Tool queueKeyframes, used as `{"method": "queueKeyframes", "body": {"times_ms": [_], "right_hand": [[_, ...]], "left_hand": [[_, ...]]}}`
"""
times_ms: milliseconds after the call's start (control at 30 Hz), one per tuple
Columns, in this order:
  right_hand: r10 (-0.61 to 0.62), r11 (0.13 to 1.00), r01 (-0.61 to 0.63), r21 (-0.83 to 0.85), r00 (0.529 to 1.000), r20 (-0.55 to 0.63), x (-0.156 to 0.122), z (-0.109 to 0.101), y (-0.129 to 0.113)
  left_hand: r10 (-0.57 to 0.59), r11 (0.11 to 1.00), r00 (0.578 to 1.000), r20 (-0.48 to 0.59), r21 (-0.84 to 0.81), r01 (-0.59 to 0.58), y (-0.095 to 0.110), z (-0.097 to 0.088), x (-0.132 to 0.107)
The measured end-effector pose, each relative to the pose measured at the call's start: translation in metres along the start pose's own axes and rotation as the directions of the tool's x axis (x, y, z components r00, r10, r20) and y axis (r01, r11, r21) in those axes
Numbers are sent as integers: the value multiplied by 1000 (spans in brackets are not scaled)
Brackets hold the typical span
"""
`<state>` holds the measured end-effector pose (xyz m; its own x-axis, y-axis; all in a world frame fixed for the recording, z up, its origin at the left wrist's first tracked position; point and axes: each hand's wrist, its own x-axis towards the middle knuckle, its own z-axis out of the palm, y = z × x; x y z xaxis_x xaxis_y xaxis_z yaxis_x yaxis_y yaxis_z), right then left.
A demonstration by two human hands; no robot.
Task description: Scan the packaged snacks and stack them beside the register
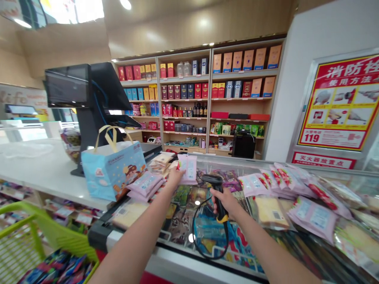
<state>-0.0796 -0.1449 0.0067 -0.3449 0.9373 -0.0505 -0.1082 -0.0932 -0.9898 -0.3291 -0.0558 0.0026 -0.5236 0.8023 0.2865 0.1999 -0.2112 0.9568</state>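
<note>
My left hand [177, 174] is closed on the left edge of a pink snack packet [188, 167], which stands upright with its printed side toward me. In my right hand [225, 201] is a black and yellow barcode scanner [218, 193], its head pointing left toward the packet and its cable looping below. Both hands are over the glass top of a freezer [183, 205]. More pink packets [145, 183] lie in a small stack left of my left arm. To the right of the scanner, a row of similar pink packets [275, 179] and bagged bread slices [271, 211] covers the glass.
A blue paper bag [111, 169] with cream handles stands on the white counter [44, 165], beside a black checkout terminal [89, 90]. A green shopping basket [38, 225] holding wrapped goods is at lower left. Shelves [185, 81] of boxes line the back wall.
</note>
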Motion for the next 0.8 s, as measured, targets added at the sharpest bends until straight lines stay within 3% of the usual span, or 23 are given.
{"method": "queueKeyframes", "body": {"times_ms": [100,200,433,800], "right_hand": [[-4,1000,4,7,1000,17,-2,3,0],[13,999,-12,-34,999,34,-1,2,3],[28,993,-17,-113,995,96,2,2,11],[30,989,-18,-144,996,81,4,0,14]], "left_hand": [[-38,993,999,-8,-116,37,-10,27,-17],[-6,992,998,-55,-124,-1,-20,38,-26],[34,997,997,-63,-62,-38,-24,40,-30],[25,996,999,-46,-81,-29,-24,43,-33]]}}
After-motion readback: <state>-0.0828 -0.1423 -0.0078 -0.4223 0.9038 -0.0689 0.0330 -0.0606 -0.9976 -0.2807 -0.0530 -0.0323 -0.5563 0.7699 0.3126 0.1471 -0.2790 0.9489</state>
